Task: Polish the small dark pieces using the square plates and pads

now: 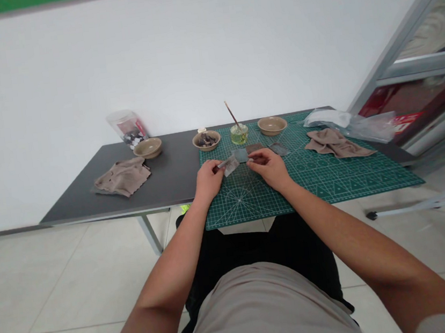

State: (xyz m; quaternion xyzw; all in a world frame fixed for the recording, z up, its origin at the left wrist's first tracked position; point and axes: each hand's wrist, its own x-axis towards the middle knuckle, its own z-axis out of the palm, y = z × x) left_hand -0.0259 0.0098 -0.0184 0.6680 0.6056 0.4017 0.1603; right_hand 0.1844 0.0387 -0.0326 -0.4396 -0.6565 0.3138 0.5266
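Observation:
My left hand (208,179) is closed in a pinch on a small grey square sheet (231,165) held just above the green cutting mat (329,175). My right hand (268,165) is also closed, its fingertips pinched on something small and thin that I cannot make out, close to the sheet's right edge. More small grey and brown squares (253,148) lie on the mat just beyond my hands. A small glass jar of yellowish liquid (239,133) with a stick standing in it sits behind them.
A bowl of dark pieces (206,140), two tan bowls (272,125) (148,148), two beige cloths (123,176) (337,143), a plastic bag of bits (128,128) and clear bags (355,124) sit on the dark table (167,178). A metal shelf (425,66) stands at right.

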